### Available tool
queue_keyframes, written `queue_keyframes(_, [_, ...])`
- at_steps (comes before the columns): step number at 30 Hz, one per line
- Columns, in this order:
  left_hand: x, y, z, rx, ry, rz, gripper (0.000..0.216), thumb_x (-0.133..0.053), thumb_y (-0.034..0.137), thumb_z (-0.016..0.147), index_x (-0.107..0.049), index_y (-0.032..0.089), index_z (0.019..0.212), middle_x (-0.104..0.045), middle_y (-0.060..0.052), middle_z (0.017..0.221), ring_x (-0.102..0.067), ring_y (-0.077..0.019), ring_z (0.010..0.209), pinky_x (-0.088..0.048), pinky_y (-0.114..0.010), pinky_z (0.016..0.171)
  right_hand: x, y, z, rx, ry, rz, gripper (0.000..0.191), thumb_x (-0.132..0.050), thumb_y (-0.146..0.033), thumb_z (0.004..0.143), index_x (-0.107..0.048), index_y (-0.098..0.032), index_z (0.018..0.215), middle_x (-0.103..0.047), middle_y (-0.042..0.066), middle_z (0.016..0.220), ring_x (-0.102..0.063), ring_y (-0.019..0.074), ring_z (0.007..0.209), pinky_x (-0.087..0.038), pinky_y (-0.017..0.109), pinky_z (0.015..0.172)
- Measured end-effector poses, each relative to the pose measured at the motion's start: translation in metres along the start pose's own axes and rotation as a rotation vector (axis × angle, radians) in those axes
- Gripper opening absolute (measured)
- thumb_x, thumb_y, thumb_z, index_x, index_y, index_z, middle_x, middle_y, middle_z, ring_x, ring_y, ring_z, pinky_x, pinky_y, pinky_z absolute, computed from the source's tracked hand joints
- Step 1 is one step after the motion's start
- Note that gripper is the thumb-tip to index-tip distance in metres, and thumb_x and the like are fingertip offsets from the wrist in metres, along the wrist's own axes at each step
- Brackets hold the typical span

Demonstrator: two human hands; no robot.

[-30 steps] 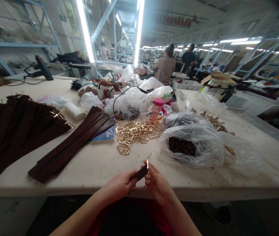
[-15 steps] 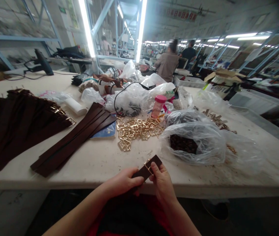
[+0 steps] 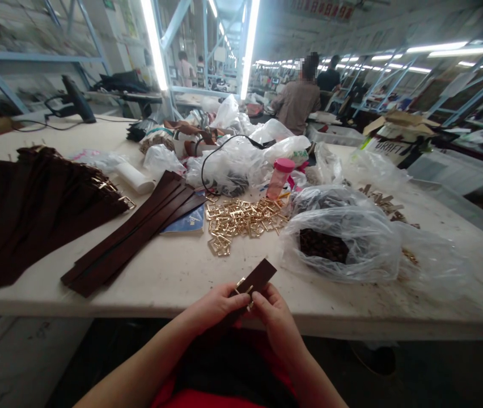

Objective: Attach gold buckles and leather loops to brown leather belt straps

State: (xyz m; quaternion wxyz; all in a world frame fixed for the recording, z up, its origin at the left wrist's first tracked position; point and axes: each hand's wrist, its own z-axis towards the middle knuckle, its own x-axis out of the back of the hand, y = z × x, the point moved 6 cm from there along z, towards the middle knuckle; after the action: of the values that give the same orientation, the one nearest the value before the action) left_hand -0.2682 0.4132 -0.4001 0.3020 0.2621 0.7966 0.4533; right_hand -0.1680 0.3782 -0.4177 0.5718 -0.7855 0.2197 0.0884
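Close to the table's front edge, my left hand (image 3: 218,306) is closed round a dark brown leather strap (image 3: 261,274), thumb on top. A gold buckle (image 3: 240,285) sits across this strap, right by my left thumb. My right hand (image 3: 273,310) is closed on the strap from the other side, its thumb and fingertip at the lower end of the buckle. The strap's square end sticks out beyond both hands. Its other end is hidden below my left hand. Beyond them on the table lies a heap of loose gold buckles (image 3: 244,218).
Several brown straps (image 3: 133,232) lie left of the heap, partly over a blue booklet (image 3: 186,222). A bigger pile of buckled straps (image 3: 41,209) is at far left. A clear plastic bag (image 3: 369,249) with dark pieces and a pink-lidded jar (image 3: 279,178) stand right.
The buckle now sits further from the strap's end, beside my left thumb. My right thumb has shifted down and left, off the strap's face to the buckle's lower end. The view has tilted slightly.
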Motion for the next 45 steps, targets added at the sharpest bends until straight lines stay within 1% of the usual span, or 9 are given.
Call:
queue_keyframes(3, [0.004, -0.006, -0.001, 0.042, 0.03, 0.03, 0.039, -0.054, 0.052, 0.073, -0.055, 0.013, 0.08, -0.052, 0.002, 0.059, -0.047, -0.0082, 0.047, -0.039, -0.02, 0.045, 0.001, -0.005, -0.001, 0.028, -0.016, -0.036, 0.032, -0.063, -0.031, 0.073, -0.057, -0.021, 0.102, -0.063, 0.003, 0.094, -0.053, 0.0122, 0.071, -0.042, 0.023, 0.062])
queue_keyframes(7, [0.007, -0.009, -0.006, 0.101, 0.039, 0.071, 0.043, -0.052, 0.056, 0.073, -0.055, 0.013, 0.079, -0.051, 0.003, 0.057, -0.047, -0.0093, 0.047, -0.037, -0.02, 0.046, 0.007, -0.009, 0.001, 0.051, 0.041, -0.038, 0.027, -0.064, -0.029, 0.072, -0.06, -0.021, 0.098, -0.061, 0.0, 0.085, -0.046, 0.0082, 0.06, -0.039, 0.021, 0.058])
queue_keyframes(13, [0.005, 0.008, -0.005, -0.073, 0.059, 0.084, 0.038, -0.053, 0.048, 0.076, -0.057, 0.011, 0.082, -0.052, 0.001, 0.064, -0.045, -0.0079, 0.054, -0.035, -0.019, 0.051, -0.002, -0.007, -0.004, 0.054, 0.01, -0.065, 0.03, -0.061, -0.03, 0.074, -0.057, -0.021, 0.102, -0.061, 0.003, 0.094, -0.052, 0.0123, 0.074, -0.042, 0.022, 0.062])
queue_keyframes(21, [0.0, 0.003, -0.004, -0.02, 0.088, 0.068, 0.031, -0.051, 0.043, 0.076, -0.056, 0.013, 0.081, -0.051, 0.001, 0.063, -0.045, -0.009, 0.052, -0.038, -0.021, 0.05, 0.0, -0.005, -0.002, 0.06, 0.062, -0.068, 0.026, -0.061, -0.034, 0.074, -0.058, -0.019, 0.095, -0.062, 0.001, 0.08, -0.051, 0.0101, 0.061, -0.042, 0.022, 0.058])
queue_keyframes(25, [0.001, 0.001, -0.004, -0.036, 0.143, 0.101, 0.031, -0.049, 0.043, 0.077, -0.056, 0.013, 0.082, -0.051, 0.001, 0.062, -0.046, -0.0098, 0.053, -0.038, -0.021, 0.049, 0.004, -0.007, -0.001, 0.108, 0.117, -0.125, 0.022, -0.061, -0.033, 0.074, -0.059, -0.019, 0.091, -0.061, -0.001, 0.073, -0.051, 0.0109, 0.062, -0.042, 0.022, 0.059])
queue_keyframes(30, [-0.003, 0.003, -0.007, -0.115, 0.172, 0.223, 0.033, -0.043, 0.045, 0.081, -0.052, 0.014, 0.075, -0.051, 0.002, 0.058, -0.046, -0.0104, 0.051, -0.036, -0.021, 0.048, 0.001, -0.003, -0.002, 0.057, 0.069, -0.081, 0.027, -0.057, -0.031, 0.076, -0.056, -0.021, 0.1, -0.064, 0.002, 0.088, -0.056, 0.0143, 0.075, -0.044, 0.026, 0.069])
queue_keyframes(34, [-0.005, -0.001, -0.011, -0.105, 0.192, 0.225, 0.033, -0.041, 0.045, 0.083, -0.051, 0.015, 0.075, -0.051, 0.003, 0.057, -0.046, -0.0104, 0.051, -0.034, -0.021, 0.048, 0.002, -0.01, -0.007, 0.131, 0.092, -0.201, 0.026, -0.061, -0.031, 0.073, -0.057, -0.02, 0.097, -0.064, 0.002, 0.088, -0.057, 0.0163, 0.079, -0.044, 0.029, 0.072])
queue_keyframes(40, [-0.01, -0.002, -0.014, -0.123, 0.174, 0.25, 0.03, -0.04, 0.041, 0.084, -0.052, 0.015, 0.076, -0.051, 0.003, 0.057, -0.045, -0.0097, 0.051, -0.033, -0.02, 0.049, 0.008, -0.022, -0.011, 0.349, 0.103, -0.493, 0.016, -0.061, -0.027, 0.073, -0.059, -0.021, 0.087, -0.061, 0.001, 0.082, -0.055, 0.0171, 0.078, -0.043, 0.03, 0.073])
queue_keyframes(45, [-0.014, -0.001, -0.015, -0.146, 0.158, 0.246, 0.033, -0.039, 0.043, 0.084, -0.05, 0.015, 0.073, -0.051, 0.002, 0.056, -0.045, -0.0098, 0.052, -0.034, -0.02, 0.05, 0.015, -0.016, -0.013, 0.269, 0.105, -0.446, 0.021, -0.062, -0.032, 0.073, -0.06, -0.022, 0.091, -0.063, 0.002, 0.084, -0.055, 0.0198, 0.081, -0.043, 0.033, 0.074])
